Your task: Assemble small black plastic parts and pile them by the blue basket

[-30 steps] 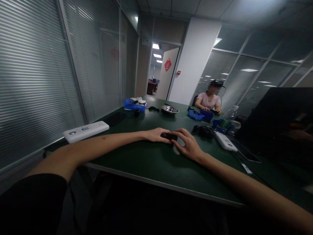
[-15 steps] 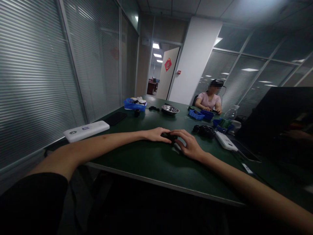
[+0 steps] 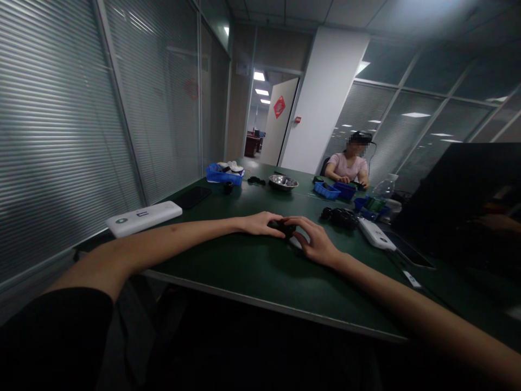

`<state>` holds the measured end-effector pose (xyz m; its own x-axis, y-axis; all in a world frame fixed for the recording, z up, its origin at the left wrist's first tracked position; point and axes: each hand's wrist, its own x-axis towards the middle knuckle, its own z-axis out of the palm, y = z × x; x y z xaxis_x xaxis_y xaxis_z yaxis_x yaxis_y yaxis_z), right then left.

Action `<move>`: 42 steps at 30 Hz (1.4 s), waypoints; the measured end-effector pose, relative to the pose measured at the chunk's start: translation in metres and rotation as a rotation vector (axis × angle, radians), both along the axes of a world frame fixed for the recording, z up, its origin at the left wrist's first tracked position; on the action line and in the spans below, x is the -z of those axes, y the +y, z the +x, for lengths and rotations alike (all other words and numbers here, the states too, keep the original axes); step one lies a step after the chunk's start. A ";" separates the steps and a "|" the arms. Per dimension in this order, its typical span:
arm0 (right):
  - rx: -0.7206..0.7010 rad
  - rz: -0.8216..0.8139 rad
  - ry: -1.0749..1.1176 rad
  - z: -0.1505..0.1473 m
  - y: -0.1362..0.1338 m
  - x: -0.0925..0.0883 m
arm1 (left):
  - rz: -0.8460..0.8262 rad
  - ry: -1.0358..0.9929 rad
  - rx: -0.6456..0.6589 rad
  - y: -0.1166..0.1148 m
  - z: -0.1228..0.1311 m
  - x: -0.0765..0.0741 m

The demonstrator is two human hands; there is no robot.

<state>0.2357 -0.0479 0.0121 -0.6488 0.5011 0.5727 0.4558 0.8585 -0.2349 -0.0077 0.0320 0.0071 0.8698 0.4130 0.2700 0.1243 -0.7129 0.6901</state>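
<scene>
Small black part (image 3: 285,228) lies on the dark green table (image 3: 252,271), a little past the middle of the near edge, caught between the two hands. The left hand (image 3: 258,224) lies low on the tabletop with its fingers drawn together onto the part's left end, a narrow grip. The right hand (image 3: 315,241) arches over from the other side, fingertips pinched closed on the part's right end, the palm raised off the table. A small pale piece (image 3: 295,243) shows on the table under the right hand; what it is cannot be made out in the dim light.

Just beyond the right hand sits a heap of black parts (image 3: 340,217), and beside that a white power bank (image 3: 376,234). A second white power bank (image 3: 143,218) lies near the table's left edge, with a black phone (image 3: 194,196) behind it. Farther back stand a blue tray (image 3: 222,175), a metal bowl (image 3: 284,182) and two blue bins (image 3: 334,190). A co-worker in a pink shirt (image 3: 349,166) sits at the far end, hands at the bins.
</scene>
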 end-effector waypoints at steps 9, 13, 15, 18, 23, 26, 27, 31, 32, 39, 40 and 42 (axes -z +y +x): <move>0.100 0.070 -0.036 -0.002 -0.002 -0.002 | 0.025 0.007 -0.019 0.000 0.001 0.002; 0.175 0.105 -0.073 -0.003 0.000 -0.001 | 0.018 0.022 -0.016 0.000 0.000 0.001; 0.185 0.117 -0.082 -0.003 0.000 -0.001 | 0.026 0.030 -0.022 -0.001 -0.001 0.000; 0.167 0.120 -0.080 -0.003 0.000 -0.001 | 0.029 0.033 -0.025 -0.002 -0.001 -0.002; 0.131 0.074 -0.058 -0.002 0.001 -0.002 | 0.013 0.024 -0.020 -0.002 0.000 -0.001; 0.095 0.042 -0.051 -0.002 0.001 -0.003 | 0.024 0.030 -0.037 -0.002 0.001 -0.002; 0.083 0.033 -0.047 -0.002 0.000 -0.003 | 0.028 0.035 -0.043 -0.002 0.001 -0.002; 0.047 0.020 -0.017 -0.003 0.000 -0.004 | 0.033 0.046 -0.053 -0.002 0.001 -0.003; 0.044 0.016 -0.013 -0.003 0.001 -0.003 | 0.032 0.042 -0.054 -0.002 0.001 -0.003; 0.036 -0.038 -0.013 0.001 0.003 0.000 | 0.030 0.016 -0.030 0.001 0.001 0.001; 0.027 -0.044 -0.014 0.001 0.004 0.000 | 0.031 0.013 -0.025 0.002 0.001 0.001; 0.011 -0.054 -0.010 0.002 0.004 0.001 | 0.032 0.013 -0.012 0.002 0.000 0.001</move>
